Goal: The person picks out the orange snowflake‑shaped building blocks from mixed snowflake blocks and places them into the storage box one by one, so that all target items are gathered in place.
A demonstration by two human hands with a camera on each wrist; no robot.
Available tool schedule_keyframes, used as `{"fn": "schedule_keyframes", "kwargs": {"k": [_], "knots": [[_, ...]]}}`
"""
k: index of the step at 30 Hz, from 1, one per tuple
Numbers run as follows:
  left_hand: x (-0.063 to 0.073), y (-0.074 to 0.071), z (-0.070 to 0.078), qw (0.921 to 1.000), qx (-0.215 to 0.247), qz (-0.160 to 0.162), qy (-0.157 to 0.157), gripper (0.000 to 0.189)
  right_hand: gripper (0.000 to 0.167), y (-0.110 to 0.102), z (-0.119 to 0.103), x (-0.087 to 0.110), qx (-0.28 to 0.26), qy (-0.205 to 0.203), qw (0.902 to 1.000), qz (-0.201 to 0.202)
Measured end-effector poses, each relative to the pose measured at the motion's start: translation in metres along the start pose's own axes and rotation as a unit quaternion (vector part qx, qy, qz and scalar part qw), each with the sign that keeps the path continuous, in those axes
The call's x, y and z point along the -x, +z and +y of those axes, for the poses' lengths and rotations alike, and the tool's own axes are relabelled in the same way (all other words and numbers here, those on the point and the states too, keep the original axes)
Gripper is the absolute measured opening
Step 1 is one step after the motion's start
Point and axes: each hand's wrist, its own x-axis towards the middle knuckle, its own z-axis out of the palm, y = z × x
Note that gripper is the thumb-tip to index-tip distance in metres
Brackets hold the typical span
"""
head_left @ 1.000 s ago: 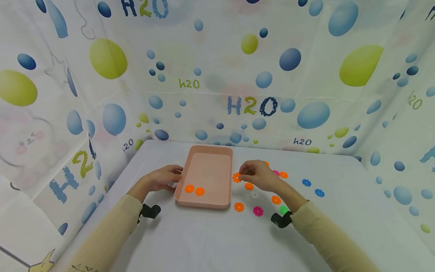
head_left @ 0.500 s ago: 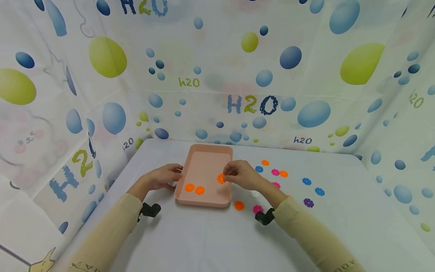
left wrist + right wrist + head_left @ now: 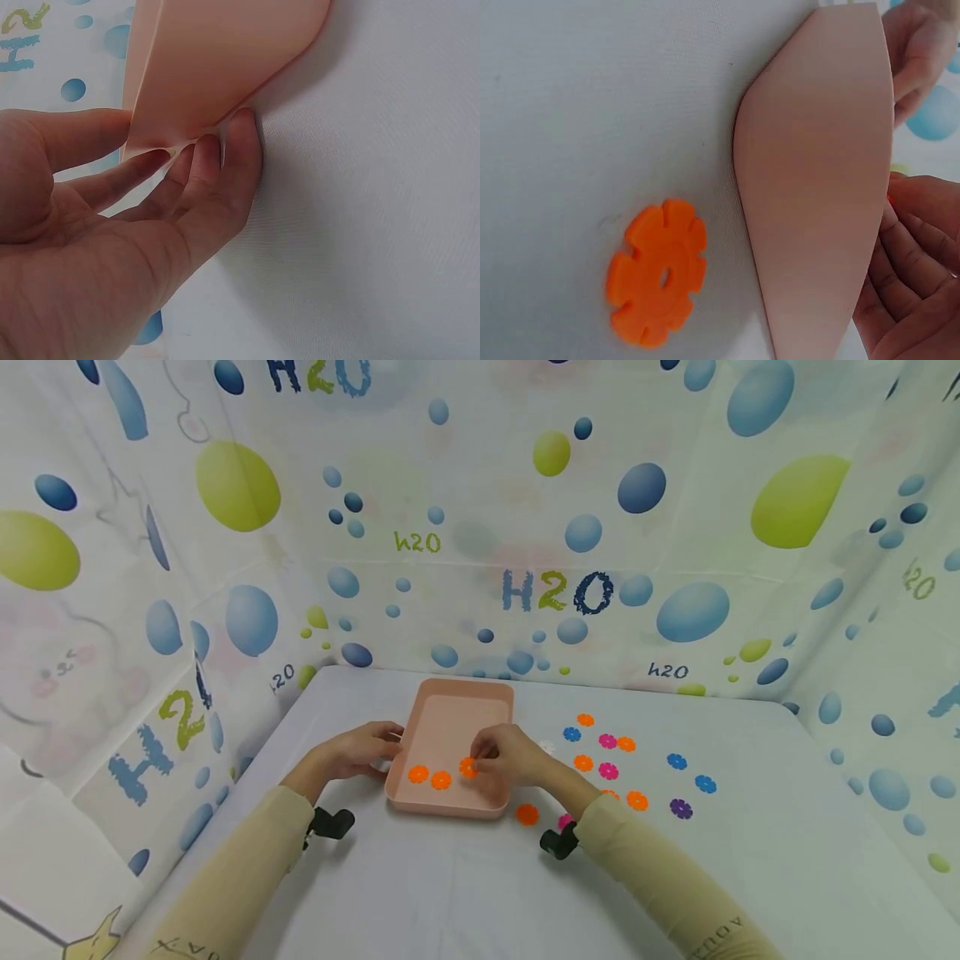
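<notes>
A shallow pink tray [image 3: 453, 718] stands on the white table. At its left side my left hand [image 3: 360, 750] holds it, the thumb at the rim and the other fingertips against the outer wall near the base, as the left wrist view shows. My right hand [image 3: 510, 758] pinches an orange flower-shaped disc [image 3: 468, 767] low inside the tray's front right part. Two more orange discs, a left one [image 3: 417, 774] and a right one [image 3: 441, 781], lie near the tray's front. In the right wrist view the tray wall [image 3: 817, 165] hides most of the pinched disc.
Right of the tray lie loose flower discs: a near orange disc [image 3: 527, 814], a blue disc [image 3: 677, 762], a purple disc [image 3: 681, 809], a pink disc [image 3: 608, 771] and several others. My right forearm covers some. A patterned curtain [image 3: 480, 510] surrounds the table.
My right hand has carried the orange disc leftward from beside the tray, over its right rim and down into it. The left hand and the tray have stayed in place.
</notes>
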Motion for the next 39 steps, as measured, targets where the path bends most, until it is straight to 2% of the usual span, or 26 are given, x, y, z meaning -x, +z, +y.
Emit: {"fn": "schedule_keyframes", "kwargs": {"k": [9, 18, 24, 30, 39], "knots": [[0.0, 0.0, 0.0, 1.0, 0.001, -0.005, 0.0, 0.059, 0.006, 0.01, -0.003, -0.005, 0.022, 0.018, 0.9995, -0.014], [0.0, -0.001, 0.0, 1.0, 0.006, -0.008, 0.001, 0.059, 0.006, 0.019, -0.004, -0.005, 0.098, 0.04, 0.9942, -0.018], [0.001, 0.0, 0.001, 1.0, 0.004, -0.002, 0.0, 0.059, 0.01, 0.019, -0.008, -0.003, 0.121, 0.049, 0.9912, -0.02], [0.001, 0.002, 0.0, 1.0, 0.002, -0.002, -0.002, 0.059, 0.017, 0.018, -0.004, -0.003, 0.11, 0.036, 0.993, -0.023], [0.002, 0.001, 0.002, 1.0, -0.003, -0.002, 0.001, 0.058, 0.023, 0.002, -0.005, 0.007, 0.054, 0.007, 0.9983, -0.018]]}}
